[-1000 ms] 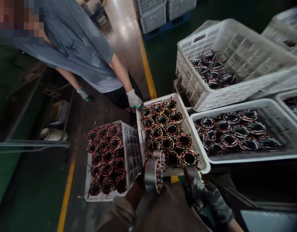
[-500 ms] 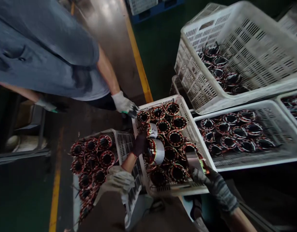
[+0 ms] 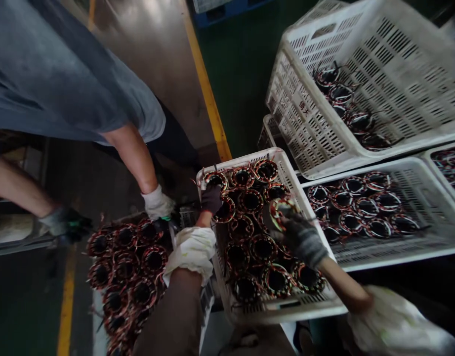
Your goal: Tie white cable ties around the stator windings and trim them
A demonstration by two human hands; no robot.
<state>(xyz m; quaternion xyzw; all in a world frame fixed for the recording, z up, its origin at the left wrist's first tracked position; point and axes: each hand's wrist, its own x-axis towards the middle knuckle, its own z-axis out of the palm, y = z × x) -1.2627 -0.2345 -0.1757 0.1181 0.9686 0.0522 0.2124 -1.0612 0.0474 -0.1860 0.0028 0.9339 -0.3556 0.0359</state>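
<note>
Wound motor stators stand in rows in a white crate (image 3: 282, 316) in front of me. My left hand (image 3: 211, 199), in a dark glove, closes on the near rim of a motor stator (image 3: 215, 178) in the far left corner; its fingertips are partly hidden. My right hand (image 3: 301, 238), in a grey glove, grips another motor stator (image 3: 281, 210) by its winding. This one is tilted over the right side of the crate, above the others. Light sleeve covers wrap both my forearms.
A co-worker (image 3: 119, 104) stands at left, gloved hands (image 3: 158, 203) by another crate of stators (image 3: 125, 267). At right, a shallow crate (image 3: 427, 198) holds stators below a large tilted crate (image 3: 305, 118). A yellow line (image 3: 207, 84) crosses the floor.
My left hand has moved to the far left corner; the tilted stators there now stand upright. My right hand has carried its stator inward from the near right corner. The co-worker's hands moved toward the left crate.
</note>
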